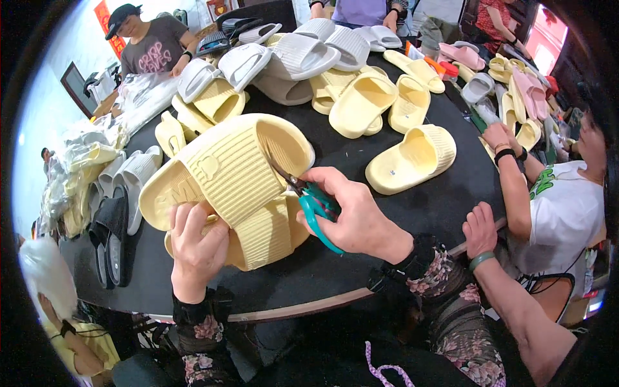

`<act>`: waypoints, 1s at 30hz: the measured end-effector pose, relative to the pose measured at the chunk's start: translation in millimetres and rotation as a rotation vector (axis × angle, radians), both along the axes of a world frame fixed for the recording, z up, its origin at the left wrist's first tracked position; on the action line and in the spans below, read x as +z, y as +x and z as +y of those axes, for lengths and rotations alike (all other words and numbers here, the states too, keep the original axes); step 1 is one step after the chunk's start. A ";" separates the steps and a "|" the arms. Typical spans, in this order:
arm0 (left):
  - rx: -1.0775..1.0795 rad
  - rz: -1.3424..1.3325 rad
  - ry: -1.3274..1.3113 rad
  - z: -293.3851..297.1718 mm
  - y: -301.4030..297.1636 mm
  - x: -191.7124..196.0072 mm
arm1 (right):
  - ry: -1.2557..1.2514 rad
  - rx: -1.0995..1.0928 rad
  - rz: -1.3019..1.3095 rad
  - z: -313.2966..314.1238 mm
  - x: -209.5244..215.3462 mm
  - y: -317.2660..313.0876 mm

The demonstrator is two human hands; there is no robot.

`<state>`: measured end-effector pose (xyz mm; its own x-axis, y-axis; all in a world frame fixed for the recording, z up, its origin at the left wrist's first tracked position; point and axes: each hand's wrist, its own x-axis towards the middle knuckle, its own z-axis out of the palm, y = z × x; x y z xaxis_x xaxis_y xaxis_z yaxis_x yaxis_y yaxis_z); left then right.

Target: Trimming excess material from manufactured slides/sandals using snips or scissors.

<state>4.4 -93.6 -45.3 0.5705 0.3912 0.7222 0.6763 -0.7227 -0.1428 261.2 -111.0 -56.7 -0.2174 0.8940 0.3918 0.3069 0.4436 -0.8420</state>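
Observation:
My left hand point(198, 242) grips a pale yellow slide slipper point(225, 171) at its near left rim, fingers closed around it. This slipper has a ribbed strap with a raised bear-head outline. A second yellow slipper point(265, 235) sits right under it, partly hidden. Closed on a pair of scissors point(316, 222) with teal handles is my right hand point(361, 216). The scissors' dark blades reach to the right edge of the upper slipper's strap. To the right of that hand, a single yellow slipper point(403, 169) lies upright on the black table.
White slippers point(300, 55) and more yellow slippers point(364, 100) are heaped across the black table point(335, 284). Dark slippers point(109, 232) and plastic-bagged slippers point(77, 174) lie at the left. A co-worker's hand point(480, 229) rests at the right table edge; other people stand around.

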 end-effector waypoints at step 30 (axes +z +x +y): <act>0.334 -0.214 -0.319 8.0 -97.5 -18.1 | -0.074 -0.048 0.317 16.5 -25.0 -2.5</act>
<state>-93.0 -85.6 -63.5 0.2290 0.7470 0.6241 0.8679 -0.4470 0.2167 258.7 -94.5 -81.8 -0.0524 0.9287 0.3672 0.0436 0.3695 -0.9282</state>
